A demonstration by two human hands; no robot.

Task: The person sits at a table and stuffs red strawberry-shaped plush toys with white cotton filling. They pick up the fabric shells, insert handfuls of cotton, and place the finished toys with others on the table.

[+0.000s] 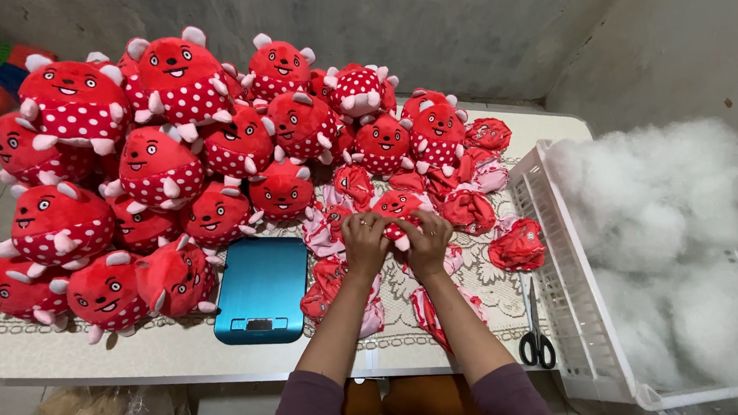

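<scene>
Fingers (368,226) of both hands clamped on a red plush toy (396,208), mid-bench (143,354). Left hand (365,242) and right hand (427,242) touching. Blue scale (261,288) just left; scissors (536,325) right; white basket (559,282) of stuffing (668,211) beyond.

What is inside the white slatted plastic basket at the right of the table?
The white slatted plastic basket is heaped with loose white fibre stuffing, piled above its rim. Its floor, and anything lying beneath the stuffing, is covered and cannot be seen.

A blue scale (261,290), black scissors (536,329) and a white basket (568,307) of stuffing (676,219)
</scene>
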